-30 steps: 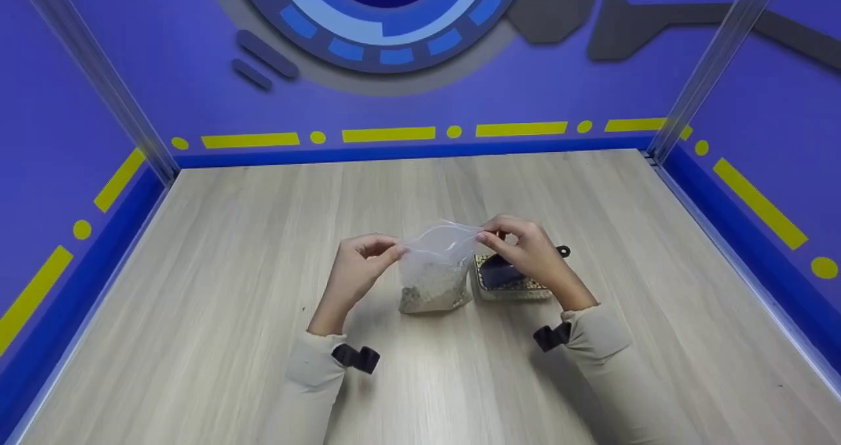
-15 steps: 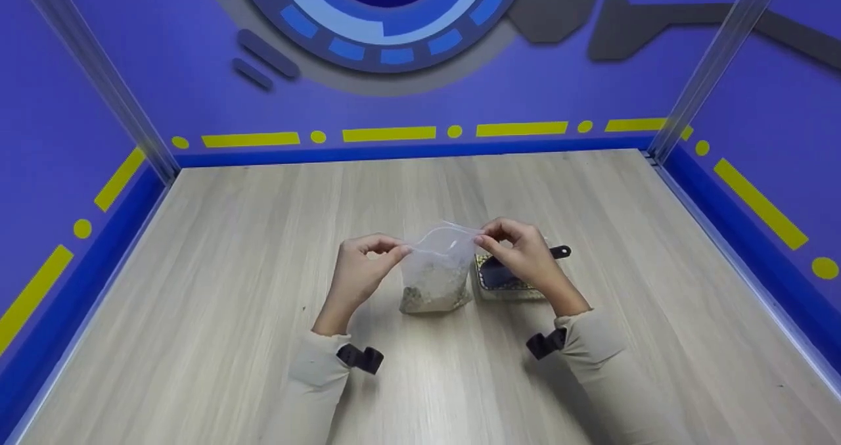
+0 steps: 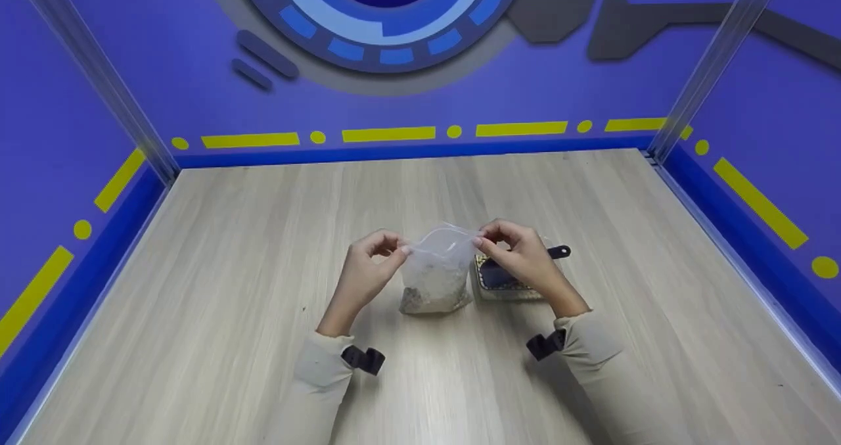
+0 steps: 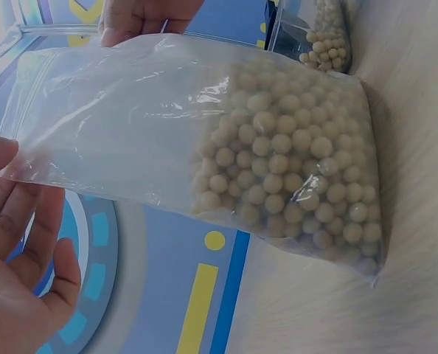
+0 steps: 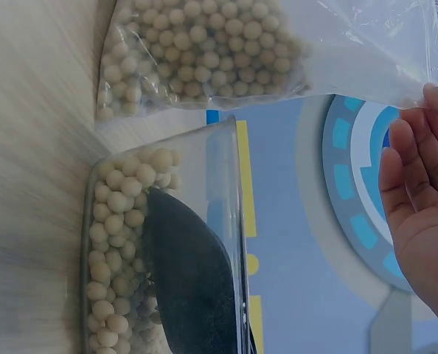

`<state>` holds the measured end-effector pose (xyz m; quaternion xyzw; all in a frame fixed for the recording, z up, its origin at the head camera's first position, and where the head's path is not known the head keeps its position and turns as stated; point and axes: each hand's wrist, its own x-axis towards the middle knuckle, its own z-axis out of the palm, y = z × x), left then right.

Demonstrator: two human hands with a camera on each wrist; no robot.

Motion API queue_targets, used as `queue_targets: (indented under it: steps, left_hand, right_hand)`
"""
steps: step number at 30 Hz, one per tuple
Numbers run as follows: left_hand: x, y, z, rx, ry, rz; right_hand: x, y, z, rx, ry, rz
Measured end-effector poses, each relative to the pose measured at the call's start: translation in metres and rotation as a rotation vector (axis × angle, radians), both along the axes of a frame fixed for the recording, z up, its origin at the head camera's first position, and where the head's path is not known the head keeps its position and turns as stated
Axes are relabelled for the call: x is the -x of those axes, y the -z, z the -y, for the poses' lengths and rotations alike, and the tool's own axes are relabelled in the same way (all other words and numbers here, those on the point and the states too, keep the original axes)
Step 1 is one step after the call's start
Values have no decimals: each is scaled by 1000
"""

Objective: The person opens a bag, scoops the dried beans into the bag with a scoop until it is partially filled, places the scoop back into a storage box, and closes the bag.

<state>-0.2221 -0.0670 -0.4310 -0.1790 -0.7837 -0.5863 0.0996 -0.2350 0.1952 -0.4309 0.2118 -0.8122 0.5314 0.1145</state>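
A clear zip-top bag stands upright on the table, its lower half filled with small round beige balls. My left hand pinches the left corner of the bag's mouth between thumb and fingers. At the opposite corner, my right hand pinches the rim the same way. The mouth looks parted between the two hands in the head view. Just right of the bag is a clear plastic box holding more of these balls. A black scoop lies in it, partly hidden by my right hand in the head view.
The wood-grain table spreads around the bag and box. Blue printed panels with yellow marks enclose its back and sides. The scoop's handle sticks out past the box's right side.
My left hand has shifted slightly right, nearer the right hand, and its fingers have curled a little more at the bag's corner. The right hand has moved slightly; the bag and box have stayed put.
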Motion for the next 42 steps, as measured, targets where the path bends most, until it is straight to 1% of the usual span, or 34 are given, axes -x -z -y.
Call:
queue_targets:
  steps: [2,6,10,16,19,22,26,30,35,38,42]
  left_hand:
    - [-1,0,-1,10,15,-13]
    - [-1,1,-2,25,18,-49]
    - [0,1,-2,28,7,-87]
    - [-1,1,-3,46,-14,-138]
    - [-1,1,-3,50,-24,-142]
    - [-1,1,-3,54,-30,-131]
    - [0,1,-5,60,-20,-112]
    - [0,1,-7,70,5,-109]
    - [0,2,-10,79,25,-109]
    - [0,2,-11,69,23,-100]
    - [0,3,-13,48,15,-97]
  right_hand:
    - [0,0,0,5,-17,16]
    - [-1,-1,1,-4,-26,30]
    - [-1,-1,3,-5,-11,5]
    - [-2,1,6,25,5,-71]
    - [-7,-3,9,39,-2,-103]
    - [-13,-11,13,43,-4,-102]
    - [-18,-19,15,29,0,-62]
    - [-20,-24,16,13,-32,-22]
    - [-22,-30,18,-13,-61,-16]
    - [-16,-23,18,-17,-57,-20]
    - [-5,-5,16,9,-53,-45]
